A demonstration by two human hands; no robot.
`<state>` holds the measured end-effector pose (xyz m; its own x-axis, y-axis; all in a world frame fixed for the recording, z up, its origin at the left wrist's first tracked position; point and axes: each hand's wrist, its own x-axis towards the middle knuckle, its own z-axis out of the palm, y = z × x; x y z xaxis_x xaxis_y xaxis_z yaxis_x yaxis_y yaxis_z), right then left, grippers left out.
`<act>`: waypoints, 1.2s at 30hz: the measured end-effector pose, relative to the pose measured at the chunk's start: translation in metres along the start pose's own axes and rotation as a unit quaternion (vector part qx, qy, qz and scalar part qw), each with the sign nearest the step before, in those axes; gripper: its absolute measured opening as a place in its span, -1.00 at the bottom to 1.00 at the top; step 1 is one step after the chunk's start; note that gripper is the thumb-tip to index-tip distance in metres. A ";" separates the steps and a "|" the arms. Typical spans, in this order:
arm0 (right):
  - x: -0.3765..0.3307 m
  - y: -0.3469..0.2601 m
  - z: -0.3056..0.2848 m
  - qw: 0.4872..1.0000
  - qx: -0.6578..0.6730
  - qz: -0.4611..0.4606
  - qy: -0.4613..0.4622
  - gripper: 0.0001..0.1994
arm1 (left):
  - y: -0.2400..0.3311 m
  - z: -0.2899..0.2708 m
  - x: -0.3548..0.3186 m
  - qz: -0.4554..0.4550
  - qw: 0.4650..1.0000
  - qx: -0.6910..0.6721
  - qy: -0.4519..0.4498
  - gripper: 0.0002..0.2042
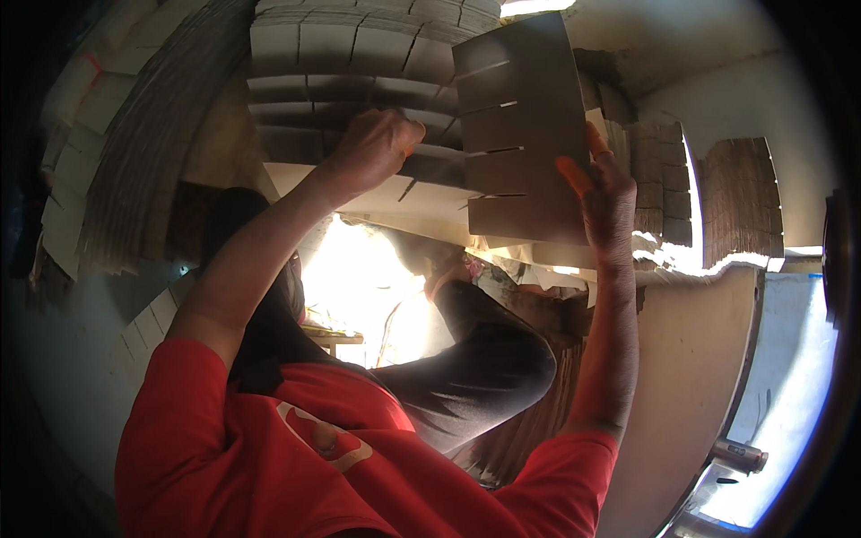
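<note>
My right hand [608,197] grips a grey cardboard sheet [547,125] by its right edge, the thumb lying across its face. Several short slots run in from the sheet's left side, and it is held up tilted. To the left, my left hand [377,151] is curled closed in front of an assembly of slotted cardboard dividers [327,49], whose strips cross in rows. What its fingers pinch, if anything, is hidden. Orange covers show on fingertips of both hands. A pale slotted strip [381,190] forms the near side of the dividers.
Tall stacks of cardboard [166,117] rise at the left. More cardboard bundles [740,202] stand at the right, beside a pale board [695,350]. My bent legs [466,368] are below the work. Bright light glares between them, and a metal cylinder [740,455] sits at the lower right.
</note>
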<state>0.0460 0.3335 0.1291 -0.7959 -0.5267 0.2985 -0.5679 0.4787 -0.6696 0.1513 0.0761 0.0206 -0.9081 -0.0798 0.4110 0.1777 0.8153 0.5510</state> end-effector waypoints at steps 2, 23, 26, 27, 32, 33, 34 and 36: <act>0.002 -0.003 0.002 1.000 0.012 -0.022 0.015 -0.47 | 0.001 -0.003 0.000 -0.004 1.000 -0.004 -0.010 -0.87; 0.002 -0.006 0.000 1.000 0.001 -0.017 -0.011 -0.47 | -0.025 -0.015 0.050 0.067 0.989 0.126 0.045 -0.69; 0.002 0.006 0.003 0.998 -0.025 0.012 -0.057 -0.48 | -0.039 -0.008 0.065 0.039 0.986 0.159 0.032 -0.64; 0.002 0.006 0.004 0.997 -0.020 0.021 -0.069 -0.48 | -0.041 -0.008 0.068 0.021 0.991 0.127 0.040 -0.63; 0.007 -0.010 0.010 0.996 0.002 0.004 -0.094 -0.52 | -0.047 -0.014 0.077 -0.037 0.996 0.079 -0.002 -0.66; 0.009 -0.010 0.011 0.995 -0.003 0.004 -0.098 -0.52 | -0.050 -0.013 0.078 -0.040 0.995 0.092 -0.022 -0.69; 0.011 -0.009 0.011 0.995 -0.008 0.004 -0.101 -0.52 | -0.054 -0.011 0.077 -0.043 0.993 0.105 -0.042 -0.71; 0.018 -0.003 0.014 0.994 0.001 -0.020 -0.107 -0.51 | -0.060 -0.005 0.078 -0.042 0.990 0.127 -0.055 -0.76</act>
<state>0.0366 0.3130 0.1271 -0.7097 -0.6829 0.1731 -0.5978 0.4537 -0.6609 0.0714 0.0180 0.0232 -0.9537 -0.1014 0.2833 0.0124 0.9275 0.3736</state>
